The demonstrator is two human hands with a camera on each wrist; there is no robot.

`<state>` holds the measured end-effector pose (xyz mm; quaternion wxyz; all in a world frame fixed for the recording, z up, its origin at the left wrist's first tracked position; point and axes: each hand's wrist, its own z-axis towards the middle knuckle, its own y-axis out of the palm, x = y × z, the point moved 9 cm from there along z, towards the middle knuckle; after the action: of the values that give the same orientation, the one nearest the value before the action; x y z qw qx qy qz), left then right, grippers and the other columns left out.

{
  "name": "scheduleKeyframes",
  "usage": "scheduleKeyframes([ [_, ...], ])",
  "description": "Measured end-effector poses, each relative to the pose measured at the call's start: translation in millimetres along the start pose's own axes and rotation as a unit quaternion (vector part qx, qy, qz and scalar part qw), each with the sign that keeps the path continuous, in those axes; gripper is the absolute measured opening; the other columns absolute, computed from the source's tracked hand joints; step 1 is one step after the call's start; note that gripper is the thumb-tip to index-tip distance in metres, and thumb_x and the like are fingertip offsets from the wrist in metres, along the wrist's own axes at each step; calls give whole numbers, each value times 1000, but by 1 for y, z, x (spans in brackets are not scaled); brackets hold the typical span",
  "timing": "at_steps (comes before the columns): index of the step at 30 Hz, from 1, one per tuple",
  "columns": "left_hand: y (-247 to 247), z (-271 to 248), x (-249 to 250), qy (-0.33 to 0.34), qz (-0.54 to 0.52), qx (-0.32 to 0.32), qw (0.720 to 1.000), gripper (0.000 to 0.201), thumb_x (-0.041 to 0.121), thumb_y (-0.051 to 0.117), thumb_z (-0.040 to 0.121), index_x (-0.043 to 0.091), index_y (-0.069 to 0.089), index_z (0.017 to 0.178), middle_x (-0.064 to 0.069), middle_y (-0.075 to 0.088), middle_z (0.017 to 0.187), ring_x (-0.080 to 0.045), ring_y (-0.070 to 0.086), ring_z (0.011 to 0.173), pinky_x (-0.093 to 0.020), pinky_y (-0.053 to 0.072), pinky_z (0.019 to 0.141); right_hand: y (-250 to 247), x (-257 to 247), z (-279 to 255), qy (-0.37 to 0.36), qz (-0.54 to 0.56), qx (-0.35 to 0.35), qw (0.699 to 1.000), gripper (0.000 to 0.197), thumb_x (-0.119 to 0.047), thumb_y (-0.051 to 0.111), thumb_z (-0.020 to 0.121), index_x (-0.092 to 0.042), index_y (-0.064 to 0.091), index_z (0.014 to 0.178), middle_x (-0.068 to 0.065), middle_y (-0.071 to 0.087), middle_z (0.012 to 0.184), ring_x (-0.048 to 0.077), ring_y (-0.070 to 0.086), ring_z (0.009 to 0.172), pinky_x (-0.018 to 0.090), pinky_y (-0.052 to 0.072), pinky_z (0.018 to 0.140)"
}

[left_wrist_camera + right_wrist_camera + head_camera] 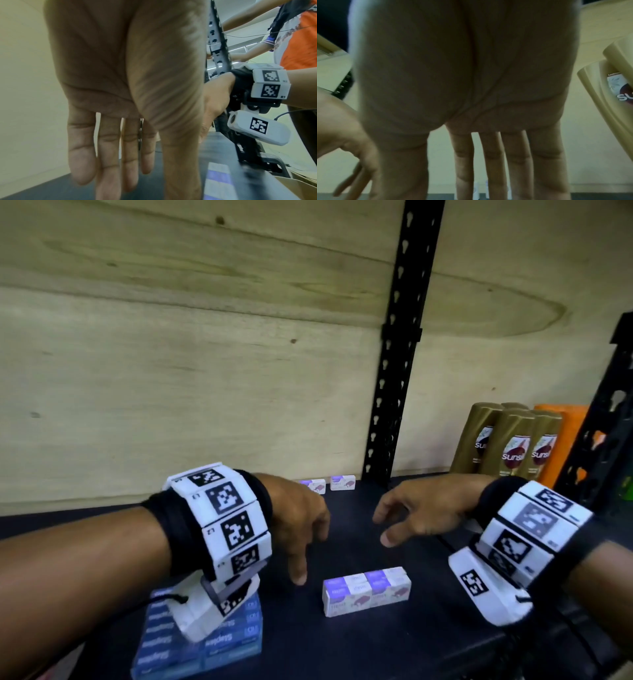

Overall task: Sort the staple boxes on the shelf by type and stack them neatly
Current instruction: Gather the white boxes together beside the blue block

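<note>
A block of white-and-purple staple boxes (366, 590) stands on the dark shelf (394, 645) between my hands. Two more white-and-purple boxes (342, 483) stand at the back against the wooden wall, one partly hidden behind my left hand. A stack of blue staple boxes (219, 642) sits at the front left, under my left wrist. My left hand (301, 529) hovers above the shelf with fingers straight and pointing down, holding nothing; its palm (120, 67) fills the left wrist view. My right hand (411, 515) hovers to the right of it, fingers spread, empty.
Gold shampoo bottles (510, 443) and an orange pack (568, 440) stand at the back right. A black perforated upright (397, 344) runs up the back wall, another (603, 433) at the right edge. Another person in an orange shirt (300, 40) shows in the left wrist view.
</note>
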<state>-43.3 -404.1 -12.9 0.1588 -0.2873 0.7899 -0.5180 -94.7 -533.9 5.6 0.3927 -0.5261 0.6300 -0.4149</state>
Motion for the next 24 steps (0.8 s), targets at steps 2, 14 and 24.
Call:
scheduleKeyframes([
  [2, -14, 6, -9, -16, 13, 38, 999, 58, 42, 81, 76, 26, 57, 126, 8, 63, 120, -12, 58, 102, -26, 48, 86, -10, 6, 13, 16, -6, 19, 1000, 49, -50, 68, 88, -28, 58, 130, -11, 62, 121, 10, 59, 109, 28, 44, 102],
  [14, -45, 90, -76, -81, 66, 100, 990, 55, 43, 56, 97, 10, 42, 138, -10, 56, 129, -28, 57, 113, -35, 47, 89, -35, 43, 128, 85, -44, 54, 994, 61, -40, 68, 90, -21, 42, 142, 2, 57, 133, 21, 56, 119, 31, 44, 99],
  [24, -44, 131, -92, -78, 66, 100, 990, 50, 42, 48, 100, 11, 35, 137, -12, 59, 121, -29, 59, 105, -38, 48, 88, -30, 49, 186, 77, -12, 20, 997, 46, -24, 68, 93, -23, 41, 130, 1, 53, 85, 21, 56, 68, 24, 43, 53],
])
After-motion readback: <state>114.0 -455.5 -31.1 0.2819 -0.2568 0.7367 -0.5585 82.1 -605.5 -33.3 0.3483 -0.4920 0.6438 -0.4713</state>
